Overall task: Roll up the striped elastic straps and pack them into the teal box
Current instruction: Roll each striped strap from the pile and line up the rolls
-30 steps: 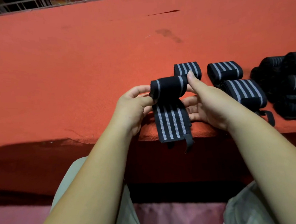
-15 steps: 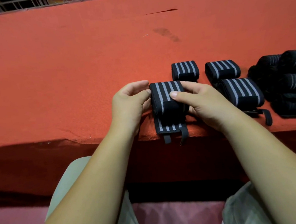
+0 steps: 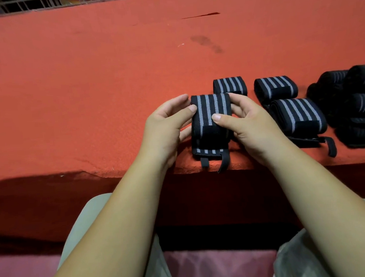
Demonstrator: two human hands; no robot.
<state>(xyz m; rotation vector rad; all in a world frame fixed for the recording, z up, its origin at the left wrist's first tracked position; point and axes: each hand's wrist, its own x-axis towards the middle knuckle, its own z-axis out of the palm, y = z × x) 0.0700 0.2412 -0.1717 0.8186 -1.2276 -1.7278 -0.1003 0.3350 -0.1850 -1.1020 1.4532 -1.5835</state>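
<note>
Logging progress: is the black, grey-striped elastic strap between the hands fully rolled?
Not fully. The black, grey-striped elastic strap is mostly wound into a roll, but a short striped tail lies flat, unrolled.

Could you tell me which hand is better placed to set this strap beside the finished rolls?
Probably the right hand: its thumb presses the strap, and the finished rolls lie on its side.

Bare counter (image 3: 87, 91) stretches left of the left hand (image 3: 163, 126) and across the far half, up to a wire rail (image 3: 17, 7). Right of the right hand (image 3: 251, 122) room is tight. Three rolled straps (image 3: 298, 115) crowd just beside it, one directly behind the half-rolled strap (image 3: 210, 123) in both hands' grip. A dark pile of rolls (image 3: 356, 104) blocks the right edge.
</note>
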